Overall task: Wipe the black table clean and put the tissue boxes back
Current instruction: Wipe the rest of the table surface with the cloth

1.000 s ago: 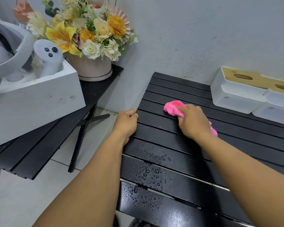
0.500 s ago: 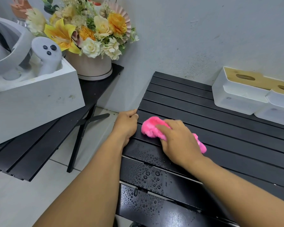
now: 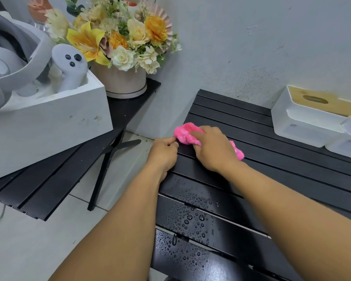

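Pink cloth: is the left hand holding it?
No, the right hand holds the pink cloth on the black table; the left hand grips its edge.

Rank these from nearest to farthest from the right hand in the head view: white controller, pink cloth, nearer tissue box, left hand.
1. pink cloth: held under the right hand.
2. left hand: just left, gripping the black table at its edge.
3. nearer tissue box: to the right, by the wall.
4. white controller: far left, in the white box.
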Demonstrator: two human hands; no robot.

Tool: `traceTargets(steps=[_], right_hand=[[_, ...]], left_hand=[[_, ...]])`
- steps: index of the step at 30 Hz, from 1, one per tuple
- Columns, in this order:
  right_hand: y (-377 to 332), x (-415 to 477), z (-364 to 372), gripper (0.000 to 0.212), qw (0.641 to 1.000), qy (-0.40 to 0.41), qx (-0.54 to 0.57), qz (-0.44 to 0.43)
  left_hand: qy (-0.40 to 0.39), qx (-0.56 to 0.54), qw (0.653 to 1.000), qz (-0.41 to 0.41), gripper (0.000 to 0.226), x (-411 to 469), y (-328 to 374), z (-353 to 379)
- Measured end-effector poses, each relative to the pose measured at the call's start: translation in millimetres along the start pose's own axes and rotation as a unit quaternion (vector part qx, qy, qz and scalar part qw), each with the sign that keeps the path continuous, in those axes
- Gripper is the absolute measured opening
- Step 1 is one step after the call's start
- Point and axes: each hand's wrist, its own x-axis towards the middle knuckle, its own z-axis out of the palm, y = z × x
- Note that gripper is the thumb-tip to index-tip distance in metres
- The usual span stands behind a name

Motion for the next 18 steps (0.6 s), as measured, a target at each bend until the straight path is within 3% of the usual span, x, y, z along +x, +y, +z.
traceTargets(steps=[5,9,13,16,18], right_hand=[[10.4,-85.2,-11.8,0.030,0.998,0.013,0.041,-0.044],[10.2,-127.9,-14.0,0.029,0.996,0.074,0.025,-0.047],[6.2,-99.9,-5.4,0.026,0.997,0.075,0.019,-0.009],[1.3,-53.6,1.1,0.046,0.998,0.064,0.017,0.022],[-0.3,-20.4,3.2,0.042,0.998,0.048,0.006,0.048]], left_hand=[[0.000,0.004,1.000,-0.006,0.042,-1.4,2.8,-1.8],[0.003,0.008,1.000,-0.010,0.053,0.6,-3.1,-2.2],[-0.002,0.042,0.999,0.023,0.038,-7.6,5.8,-1.1],[0.013,0.053,0.998,0.029,0.038,-5.9,3.6,-1.5],[0.007,0.053,0.998,0.030,0.037,-3.9,1.7,-0.8]])
